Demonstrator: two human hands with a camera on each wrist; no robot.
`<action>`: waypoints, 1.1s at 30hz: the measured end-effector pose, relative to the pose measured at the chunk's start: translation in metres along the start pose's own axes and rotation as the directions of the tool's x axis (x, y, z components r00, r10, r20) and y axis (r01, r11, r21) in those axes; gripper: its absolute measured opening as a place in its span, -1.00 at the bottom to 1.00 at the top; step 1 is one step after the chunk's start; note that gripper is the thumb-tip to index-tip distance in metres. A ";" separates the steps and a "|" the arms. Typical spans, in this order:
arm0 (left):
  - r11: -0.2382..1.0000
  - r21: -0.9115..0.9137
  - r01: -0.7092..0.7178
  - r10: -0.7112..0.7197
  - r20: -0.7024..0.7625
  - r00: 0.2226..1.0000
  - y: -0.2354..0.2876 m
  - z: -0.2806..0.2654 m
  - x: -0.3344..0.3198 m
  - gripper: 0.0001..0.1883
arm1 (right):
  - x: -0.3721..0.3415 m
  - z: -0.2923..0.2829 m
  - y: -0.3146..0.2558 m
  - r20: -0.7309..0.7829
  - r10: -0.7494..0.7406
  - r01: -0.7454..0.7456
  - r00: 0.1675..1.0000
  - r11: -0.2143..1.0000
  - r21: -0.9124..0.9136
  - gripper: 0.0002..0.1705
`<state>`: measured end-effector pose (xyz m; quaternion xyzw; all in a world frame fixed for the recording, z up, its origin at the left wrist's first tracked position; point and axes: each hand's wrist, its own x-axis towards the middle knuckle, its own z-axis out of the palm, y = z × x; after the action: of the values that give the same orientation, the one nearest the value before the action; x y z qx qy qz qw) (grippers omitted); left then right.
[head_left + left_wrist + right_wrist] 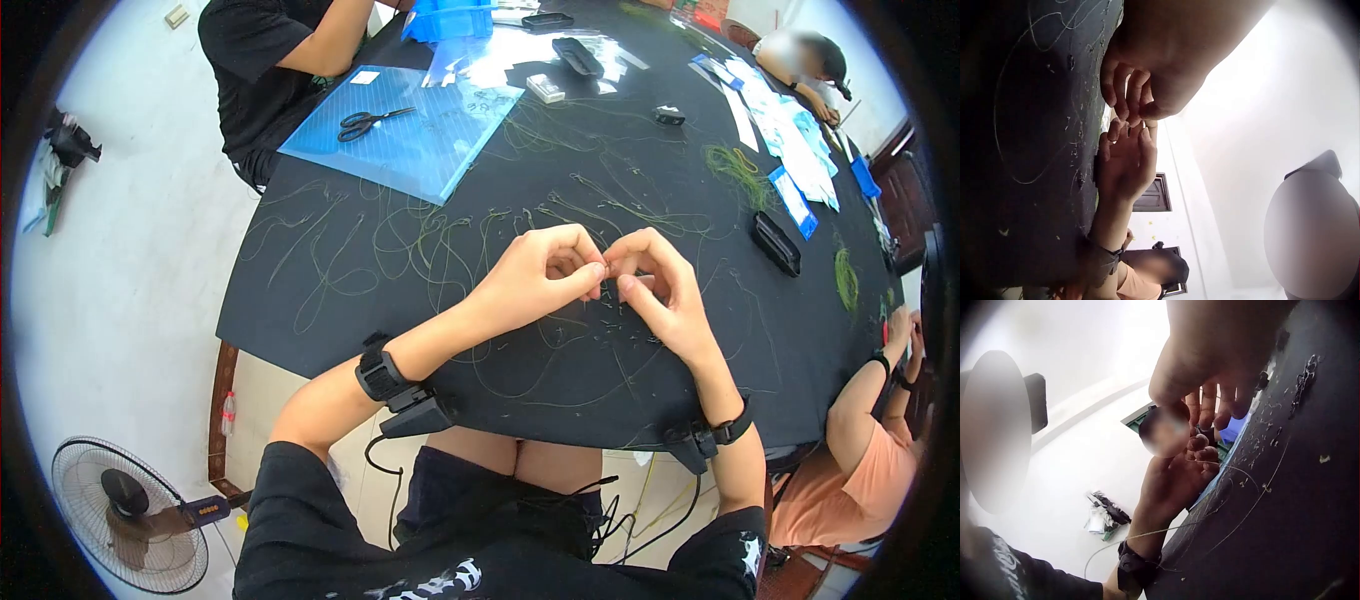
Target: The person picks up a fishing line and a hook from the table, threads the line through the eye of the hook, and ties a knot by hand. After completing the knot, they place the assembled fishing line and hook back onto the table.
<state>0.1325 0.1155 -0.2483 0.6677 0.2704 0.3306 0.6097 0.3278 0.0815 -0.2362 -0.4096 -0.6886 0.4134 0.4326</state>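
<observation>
Close over the black-covered table (560,415), both hands meet fingertip to fingertip. My left hand (525,272) pinches a thin fishing line (1235,467) between thumb and forefinger; the line trails from its fingertips in the right wrist view. Opposite it, my right hand (668,285) has thumb and forefinger curled together at the same spot. A tiny dark piece (1129,132) shows between the fingertips in the left wrist view; I cannot tell what it is. Small hook-like bits (609,308) lie scattered below the hands, among loose loops of line.
Black scissors (357,124) lie on a blue board (420,165) at the back left. A green line bundle (742,176) and a black tray (776,243) are to the right. Farther back are a white box (545,88) and another black tray (577,57). Other people sit around the table.
</observation>
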 end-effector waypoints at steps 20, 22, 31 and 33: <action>0.999 -0.026 -0.025 0.025 -0.002 1.000 0.006 0.000 -0.001 -0.84 | -0.001 0.001 0.004 -0.061 0.021 -0.017 0.998 0.997 0.071 -0.90; 0.997 -0.078 -0.019 0.020 0.007 1.000 0.007 0.000 -0.001 -0.84 | 0.000 0.000 0.006 -0.071 0.005 0.000 0.997 0.998 0.061 -0.89; 1.000 0.011 -0.029 0.029 -0.013 0.999 0.005 0.001 -0.002 -0.84 | -0.001 -0.002 0.006 -0.024 0.014 -0.013 1.000 0.999 0.048 -0.88; 1.000 0.018 -0.013 0.013 -0.013 1.000 0.006 0.001 -0.002 -0.85 | -0.001 0.000 0.003 -0.022 0.008 -0.007 1.000 0.999 0.052 -0.88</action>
<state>0.1312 0.1127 -0.2425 0.6729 0.2729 0.3366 0.5995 0.3287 0.0811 -0.2388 -0.4052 -0.6713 0.4284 0.4491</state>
